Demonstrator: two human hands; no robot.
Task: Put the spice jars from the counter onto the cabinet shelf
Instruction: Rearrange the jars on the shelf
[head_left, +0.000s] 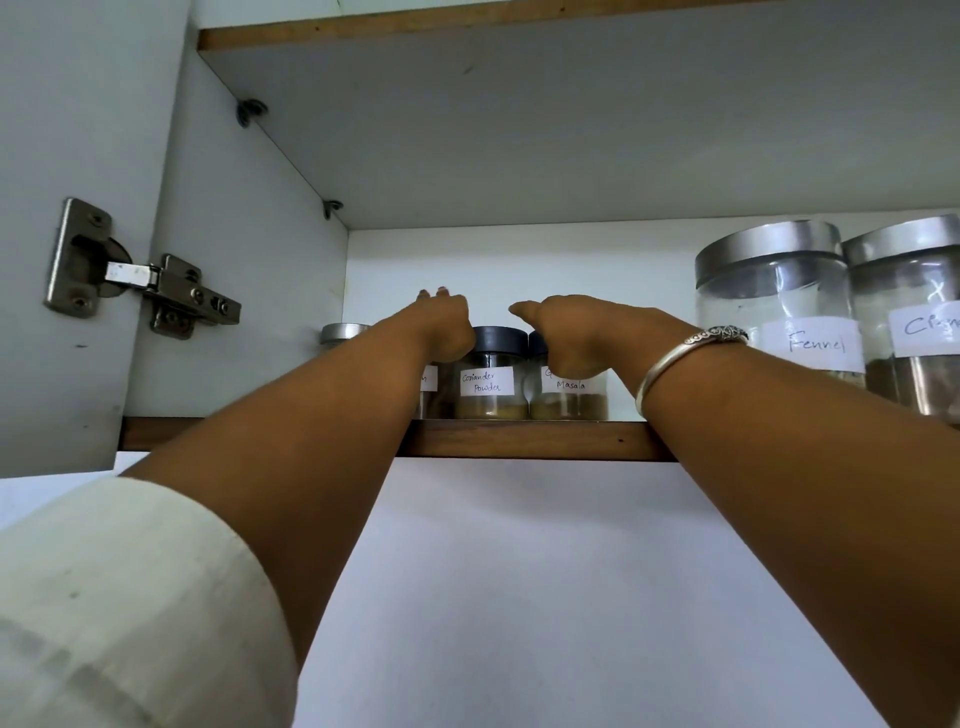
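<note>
- Both arms reach up over the front edge of the shelf (519, 439). The step in hand looks like settling small spice jars into a row near that edge.
- The left hand (441, 327) is draped over a jar (430, 387) that is mostly hidden behind the wrist. Two fingertips (431, 293) show beyond the knuckles, stretched toward the back wall. I cannot tell whether the fingers grip the jar or only rest on it.
- The right hand (566, 332) lies on top of the masala jar (571, 397), palm down. Its thumb points left, toward the other hand. The fingers curl away out of sight, so whether it clamps the lid is also unclear.
- The coriander jar (488, 384) stands upright between the two hands, free of both, just below and between the knuckles.
- A silver-lidded jar (340, 335) sits farther back, left of the left fingertips. The big fennel jar (779, 312) stands well to the right of the right wrist.
- To do it well, I would press each jar flat before letting go, and slide rather than lift, since the jars stand touching or nearly so.
- Keep labels facing forward and every base fully behind the wooden edge.
- Draw the hands straight back and up, so the wrists and the bangle (675, 364) do not drag a lid or tip the coriander jar.
</note>
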